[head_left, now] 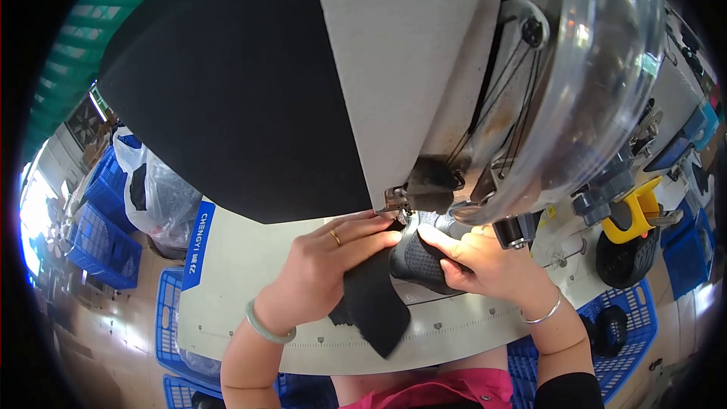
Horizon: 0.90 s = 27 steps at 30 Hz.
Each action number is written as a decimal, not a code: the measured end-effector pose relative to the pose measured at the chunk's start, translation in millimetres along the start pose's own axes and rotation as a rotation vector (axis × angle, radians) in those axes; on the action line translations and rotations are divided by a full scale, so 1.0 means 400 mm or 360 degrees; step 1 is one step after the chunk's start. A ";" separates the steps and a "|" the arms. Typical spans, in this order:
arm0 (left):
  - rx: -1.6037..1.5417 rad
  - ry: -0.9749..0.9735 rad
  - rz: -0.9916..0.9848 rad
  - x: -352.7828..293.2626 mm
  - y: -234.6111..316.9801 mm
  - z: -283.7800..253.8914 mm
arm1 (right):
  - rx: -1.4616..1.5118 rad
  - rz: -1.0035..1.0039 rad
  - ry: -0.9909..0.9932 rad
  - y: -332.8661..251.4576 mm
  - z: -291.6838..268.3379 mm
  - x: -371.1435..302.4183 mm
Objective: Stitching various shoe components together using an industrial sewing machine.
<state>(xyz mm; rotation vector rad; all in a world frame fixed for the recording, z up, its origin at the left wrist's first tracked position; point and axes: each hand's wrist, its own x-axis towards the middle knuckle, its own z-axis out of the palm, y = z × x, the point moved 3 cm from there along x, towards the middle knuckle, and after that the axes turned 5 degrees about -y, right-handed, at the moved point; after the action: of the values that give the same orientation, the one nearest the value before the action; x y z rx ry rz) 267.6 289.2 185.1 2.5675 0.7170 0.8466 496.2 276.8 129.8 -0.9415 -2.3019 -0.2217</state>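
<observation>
Left hand, wearing a gold ring and pale green bangle, pinches a dark fabric shoe upper piece against the off-white sewing table, just below the needle area. Right hand grips the piece's grey knit end, fingers closed on it. The grey sewing machine head and clear plastic guard hide the needle. Blue plastic crates stand at left, yellow tool at right
</observation>
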 end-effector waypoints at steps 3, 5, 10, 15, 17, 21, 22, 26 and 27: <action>0.0241 -0.0039 0.0103 -0.009 0.009 0.010 | -0.0048 -0.0021 0.0014 0.005 -0.009 0.003; 0.0285 -0.0051 0.0119 -0.011 0.015 0.018 | -0.0002 -0.0016 0.0023 0.013 -0.004 0.005; 0.0421 0.0094 0.0190 -0.009 0.029 0.028 | -0.0048 -0.0057 0.0007 0.020 -0.022 0.011; 0.0437 0.0111 0.0189 -0.004 0.032 0.034 | -0.0006 0.0006 -0.0046 0.031 -0.014 0.013; 0.0481 0.0111 0.0176 -0.007 0.033 0.039 | 0.0105 0.0035 -0.0046 0.046 0.000 0.013; 0.0604 0.0151 0.0195 -0.013 0.037 0.048 | 0.0099 0.0031 -0.0132 0.058 -0.013 0.022; 0.0676 0.0157 0.0196 -0.014 0.042 0.051 | 0.0194 0.0121 -0.0423 0.067 -0.011 0.021; 0.0841 0.0193 0.0188 -0.005 0.066 0.078 | 0.0224 0.0036 -0.0608 0.095 -0.037 0.044; 0.0938 0.0215 0.0178 -0.006 0.070 0.084 | 0.0237 0.0082 -0.0717 0.109 -0.033 0.044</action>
<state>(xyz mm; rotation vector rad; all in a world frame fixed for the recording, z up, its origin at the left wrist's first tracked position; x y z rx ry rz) 297.1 259.8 171.2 3.1125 0.9929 0.9639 522.6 313.7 147.7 -1.0545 -2.6491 0.2036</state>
